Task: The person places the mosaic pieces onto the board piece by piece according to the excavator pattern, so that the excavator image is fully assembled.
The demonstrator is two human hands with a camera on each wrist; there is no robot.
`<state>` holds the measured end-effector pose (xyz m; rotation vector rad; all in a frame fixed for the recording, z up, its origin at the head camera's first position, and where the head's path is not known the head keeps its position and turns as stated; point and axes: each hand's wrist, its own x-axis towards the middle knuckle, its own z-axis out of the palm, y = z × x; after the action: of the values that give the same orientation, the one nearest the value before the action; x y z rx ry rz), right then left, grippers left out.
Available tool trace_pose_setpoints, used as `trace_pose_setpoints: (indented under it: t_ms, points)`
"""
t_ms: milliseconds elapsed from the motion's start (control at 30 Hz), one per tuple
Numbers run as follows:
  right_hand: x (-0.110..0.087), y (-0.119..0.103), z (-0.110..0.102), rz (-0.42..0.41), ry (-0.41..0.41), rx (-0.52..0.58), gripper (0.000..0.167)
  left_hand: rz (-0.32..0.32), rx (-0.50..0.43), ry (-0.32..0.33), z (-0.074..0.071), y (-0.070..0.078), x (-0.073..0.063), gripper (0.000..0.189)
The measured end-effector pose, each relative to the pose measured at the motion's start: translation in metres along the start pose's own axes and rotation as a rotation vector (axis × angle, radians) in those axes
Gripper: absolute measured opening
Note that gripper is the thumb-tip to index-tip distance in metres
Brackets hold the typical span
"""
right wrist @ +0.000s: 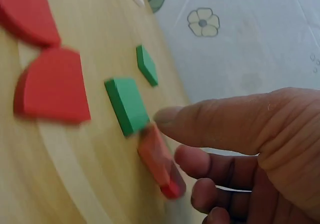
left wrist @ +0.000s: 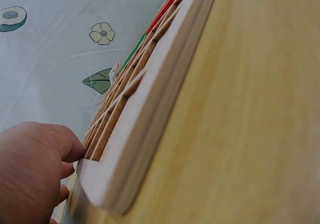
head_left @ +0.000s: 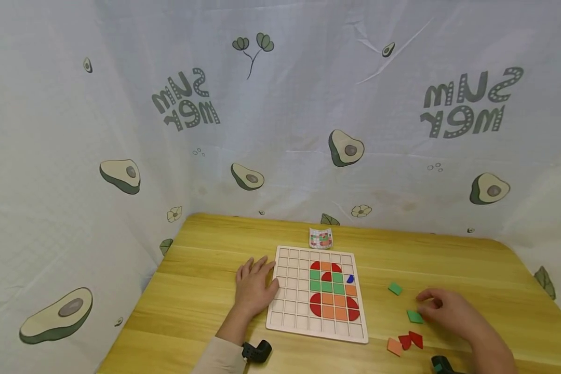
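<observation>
A pale wooden grid board (head_left: pixel 287 304) holds red, orange and green pieces and one blue half-round piece (head_left: pixel 350 279). My left hand (head_left: pixel 254 291) rests at its left edge, fingers spread and thumb touching the rim. My right hand (head_left: pixel 451 311) is low over the loose pieces, with thumb and index fingertip apart. Beside its thumb tip lies a green tile (right wrist: pixel 127 103). In the right wrist view, an orange tile (right wrist: pixel 155 154) with a red end showing below it sits close to the thumb and finger; both are blurred, and the head view hides them under my hand.
Another green tile (head_left: pixel 395 289) lies farther back. Toward the front are two red rounded-edge pieces (head_left: pixel 415 339) and an orange tile (head_left: pixel 395 347). A small pattern card (head_left: pixel 320 238) stands behind the board, near the printed curtain (head_left: pixel 290 104) along the table's back edge.
</observation>
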<state>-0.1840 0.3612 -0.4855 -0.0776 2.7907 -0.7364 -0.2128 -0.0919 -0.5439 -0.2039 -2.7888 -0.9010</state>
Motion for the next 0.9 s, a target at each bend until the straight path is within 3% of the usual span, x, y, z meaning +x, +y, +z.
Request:
trace_pose_setpoints:
  t_ms: [267, 500, 733, 900]
  points:
    - [-0.014, 0.01, 0.003, 0.039, -0.03, 0.04, 0.041, 0.001, 0.0, 0.003, -0.001, 0.001, -0.001, 0.047]
    - [-0.021, 0.013, 0.002, 0.002, -0.066, 0.062, 0.033, 0.007, -0.007, 0.014, -0.002, 0.002, -0.001, 0.047]
    - [-0.018, 0.007, 0.008, 0.039, 0.002, 0.01, 0.033, 0.001, 0.001, 0.004, 0.0, 0.0, -0.001, 0.048]
    - [-0.014, -0.003, 0.015, -0.005, 0.045, -0.008, 0.03, 0.004, -0.001, 0.011, 0.0, 0.0, -0.001, 0.048]
